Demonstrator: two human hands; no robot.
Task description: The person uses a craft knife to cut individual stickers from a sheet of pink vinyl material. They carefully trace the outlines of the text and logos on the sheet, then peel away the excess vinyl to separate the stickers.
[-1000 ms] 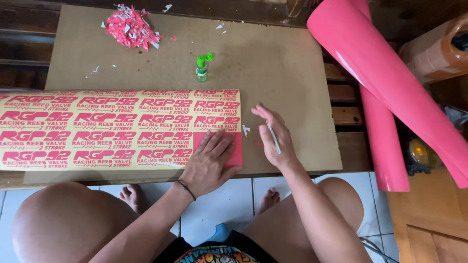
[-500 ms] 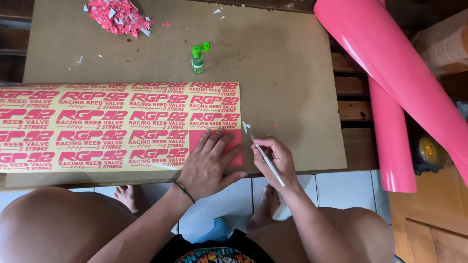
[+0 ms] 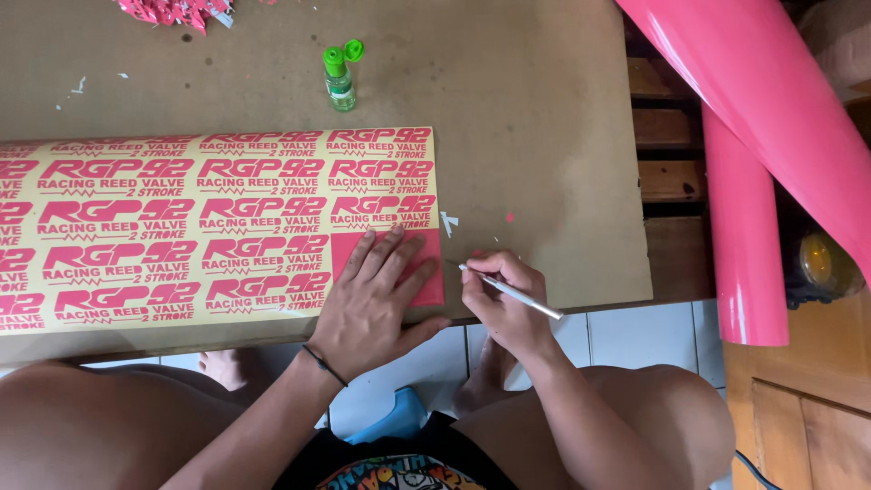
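Pressing flat w/ open fingers, the left hand (image 3: 376,304) is pinning down the yellow sticker sheet (image 3: 218,227) at its uncut pink corner patch (image 3: 426,272). Just right of that, the right hand (image 3: 508,304) is pinching a thin white craft knife (image 3: 510,291), tip pointing at the sheet's edge. Further up from both hands a small green-capped bottle (image 3: 340,77) is standing on the brown board (image 3: 535,136); pink vinyl rolls (image 3: 744,227) are lying well off to the right

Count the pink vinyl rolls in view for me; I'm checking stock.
2. One glossy pink vinyl roll slants across the top right corner. A second pink vinyl roll stands nearly straight beneath it, right of the brown board. More may lie outside the picture.
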